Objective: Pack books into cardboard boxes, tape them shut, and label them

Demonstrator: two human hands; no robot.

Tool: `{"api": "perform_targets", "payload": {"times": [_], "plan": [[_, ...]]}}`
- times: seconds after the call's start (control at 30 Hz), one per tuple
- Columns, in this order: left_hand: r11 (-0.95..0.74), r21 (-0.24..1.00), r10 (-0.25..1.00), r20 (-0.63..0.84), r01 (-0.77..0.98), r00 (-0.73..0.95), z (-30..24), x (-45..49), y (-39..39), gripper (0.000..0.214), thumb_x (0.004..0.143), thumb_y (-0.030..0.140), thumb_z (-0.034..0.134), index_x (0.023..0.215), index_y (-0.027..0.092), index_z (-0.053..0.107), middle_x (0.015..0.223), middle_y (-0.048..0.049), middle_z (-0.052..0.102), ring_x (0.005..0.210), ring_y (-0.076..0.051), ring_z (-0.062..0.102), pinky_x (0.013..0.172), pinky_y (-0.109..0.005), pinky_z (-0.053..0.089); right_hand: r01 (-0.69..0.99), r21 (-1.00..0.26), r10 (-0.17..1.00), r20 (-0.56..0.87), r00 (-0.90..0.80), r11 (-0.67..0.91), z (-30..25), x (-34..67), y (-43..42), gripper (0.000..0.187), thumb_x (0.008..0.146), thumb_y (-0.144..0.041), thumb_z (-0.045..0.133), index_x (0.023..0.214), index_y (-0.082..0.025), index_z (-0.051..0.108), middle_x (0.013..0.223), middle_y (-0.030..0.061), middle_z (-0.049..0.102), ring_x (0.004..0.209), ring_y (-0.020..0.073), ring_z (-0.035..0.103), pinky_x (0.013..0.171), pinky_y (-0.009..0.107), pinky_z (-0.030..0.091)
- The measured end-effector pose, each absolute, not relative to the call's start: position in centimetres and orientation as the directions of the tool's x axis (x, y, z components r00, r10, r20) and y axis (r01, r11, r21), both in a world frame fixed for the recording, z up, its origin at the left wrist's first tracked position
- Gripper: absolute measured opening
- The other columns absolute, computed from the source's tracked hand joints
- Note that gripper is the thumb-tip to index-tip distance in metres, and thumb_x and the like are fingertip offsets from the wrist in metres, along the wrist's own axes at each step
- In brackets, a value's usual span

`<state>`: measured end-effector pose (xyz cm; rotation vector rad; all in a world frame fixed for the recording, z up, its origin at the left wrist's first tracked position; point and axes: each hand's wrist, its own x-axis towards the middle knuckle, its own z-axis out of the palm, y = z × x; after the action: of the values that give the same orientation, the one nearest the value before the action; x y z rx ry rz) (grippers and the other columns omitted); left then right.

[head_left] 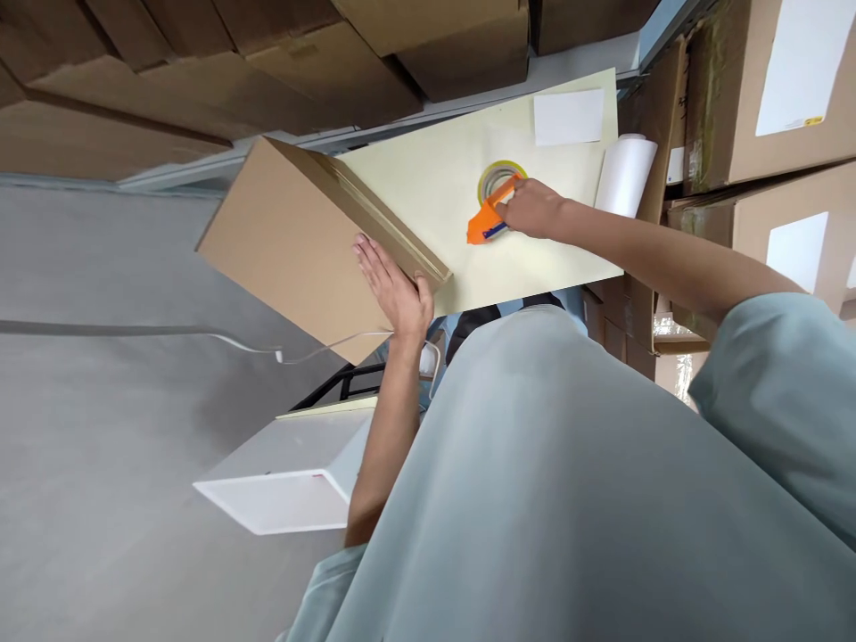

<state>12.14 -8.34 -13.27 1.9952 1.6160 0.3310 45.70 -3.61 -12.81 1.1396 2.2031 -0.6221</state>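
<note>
The picture is turned on its side. My left hand (396, 290) lies flat and open on the side of a closed brown cardboard box (287, 232), fingers stretched out and thumb at the box's taped edge. One end of the box rests on a pale yellow table top (434, 178) and the rest sticks out past it. My right hand (531, 207) is closed on an orange tape dispenser (487, 223), which carries a roll of clear tape (498, 176) and rests on the table beside the box.
A white sheet (568, 116) and a white paper roll (625, 174) lie at the table's far end. Stacked cardboard boxes (769, 80) with white labels surround the table. A white tray-like piece (287, 486) and a white cable (201, 337) are over the grey floor.
</note>
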Motion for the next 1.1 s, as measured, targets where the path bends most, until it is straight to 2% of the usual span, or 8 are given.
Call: {"api": "perform_targets", "payload": {"times": [0.17,0.37,0.47,0.53,0.67,0.77,0.9,1.1], "plan": [[-0.146,0.6,0.92,-0.209,0.786,0.331,-12.7,10.3,-10.0,0.097,0.099,0.04,0.063,0.182,0.014,0.019,0.191,-0.0149,0.005,0.177,-0.033,-0.006,0.144,-0.057,-0.003,0.792,-0.187,0.564,-0.61,-0.557,0.581,-13.3,42.2,-2.9,0.038,0.104,-0.007,0.048,0.137,0.0,0.065,0.112,0.0179,0.081,0.116,0.0297,0.075,0.107,0.041,0.048],[-0.144,0.58,0.933,-0.191,0.802,0.306,-10.0,8.9,-10.2,0.083,0.106,0.051,0.058,0.178,0.021,0.032,0.185,-0.018,0.032,0.176,-0.032,0.019,0.144,-0.056,0.012,0.719,-0.191,0.546,-0.53,-0.649,0.669,-13.1,38.9,-5.9,0.048,0.104,-0.002,0.044,0.149,0.002,0.059,0.107,0.0158,0.084,0.105,0.026,0.081,0.115,0.046,0.046],[-0.111,0.575,0.987,-0.033,0.81,0.159,-10.9,10.5,-3.9,0.082,0.11,0.061,0.051,0.179,0.021,0.031,0.19,-0.0137,0.02,0.178,-0.028,0.003,0.146,-0.05,0.01,0.727,-0.156,0.576,-0.508,-0.64,0.669,-13.3,38.4,-6.9,0.058,0.102,0.001,0.044,0.159,0.004,0.05,0.11,0.0169,0.084,0.104,0.0251,0.082,0.115,0.046,0.046],[-0.079,0.567,0.996,0.013,0.82,0.086,-12.9,12.2,1.6,0.084,0.113,0.066,0.044,0.175,0.011,0.035,0.19,-0.0166,0.018,0.177,-0.03,-0.013,0.145,-0.059,0.002,0.737,-0.147,0.586,-0.514,-0.627,0.659,-13.4,38.5,-7.2,0.06,0.101,0.002,0.043,0.161,0.003,0.049,0.113,0.0176,0.084,0.105,0.0256,0.082,0.113,0.045,0.047],[0.141,0.546,0.989,-0.109,0.826,-0.096,-17.7,15.6,8.3,0.069,0.116,0.064,0.035,0.163,0.017,0.054,0.187,-0.0142,0.026,0.175,-0.032,-0.018,0.141,-0.07,0.001,0.755,-0.16,0.589,-0.531,-0.609,0.636,-13.3,38.5,-7.9,0.058,0.102,0.0,0.044,0.16,0.004,0.051,0.11,0.0177,0.084,0.105,0.0273,0.083,0.109,0.045,0.05],[0.131,0.578,0.985,-0.169,0.806,-0.038,-19.3,16.8,7.5,0.055,0.116,0.057,0.038,0.159,0.026,0.054,0.183,-0.0126,0.034,0.177,-0.031,-0.005,0.142,-0.067,0.008,0.763,-0.169,0.596,-0.528,-0.605,0.624,-13.4,37.8,-9.0,0.057,0.101,0.0,0.044,0.157,0.007,0.053,0.105,0.0186,0.084,0.102,0.0284,0.083,0.107,0.046,0.052],[0.047,0.581,0.995,-0.101,0.812,0.015,-18.0,16.4,3.2,0.052,0.117,0.05,0.03,0.15,0.022,0.059,0.176,-0.016,0.042,0.178,-0.029,-0.003,0.143,-0.062,0.002,0.747,-0.219,0.592,-0.49,-0.641,0.627,-13.5,35.4,-10.7,0.055,0.1,0.003,0.046,0.153,0.004,0.059,0.107,0.0176,0.085,0.097,0.0263,0.084,0.11,0.046,0.054],[-0.049,0.604,0.968,-0.169,0.796,0.188,-15.0,14.2,-1.7,0.058,0.114,0.059,0.032,0.145,0.023,0.064,0.172,-0.0176,0.047,0.178,-0.027,-0.001,0.145,-0.057,-0.001,0.636,-0.326,0.469,-0.462,-0.752,0.699,-12.7,30.2,-12.9,0.044,0.102,-0.001,0.048,0.141,-0.001,0.069,0.112,0.0194,0.085,0.098,0.0247,0.084,0.103,0.041,0.057]]}}
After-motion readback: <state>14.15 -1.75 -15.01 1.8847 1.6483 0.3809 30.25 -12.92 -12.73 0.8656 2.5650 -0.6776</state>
